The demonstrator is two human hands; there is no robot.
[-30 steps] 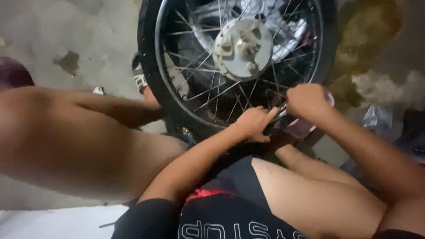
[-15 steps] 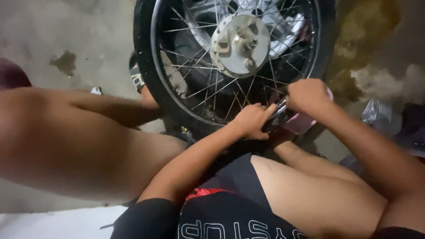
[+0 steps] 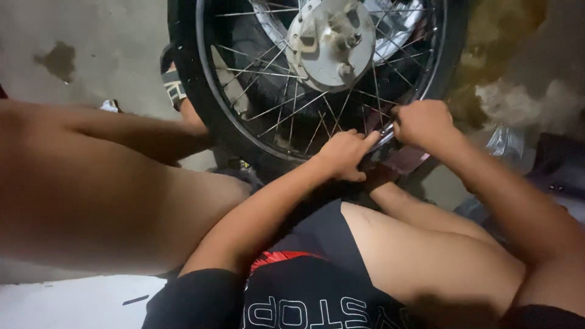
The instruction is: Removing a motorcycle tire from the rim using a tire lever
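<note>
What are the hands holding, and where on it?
Both hands, left and right, grip the spoked wheel at its lower rim edge.

The black rubber tyre (image 3: 194, 91) looks matt and slightly dusty, wrapped round a bright chromed metal rim (image 3: 244, 131) that catches the light. Thin, shiny steel spokes (image 3: 292, 116) run to a dull silver cast-metal hub plate (image 3: 332, 42), smooth but greyed, with small metal bolts on it. The bare left hand (image 3: 344, 155) and bare right hand (image 3: 423, 125) rest at the rim, where a small glossy metal part glints between them. The grey concrete floor (image 3: 91, 55) is rough, matt and stained. The black shorts (image 3: 317, 286) are soft matt cloth with printed white lettering and a red patch.
</note>
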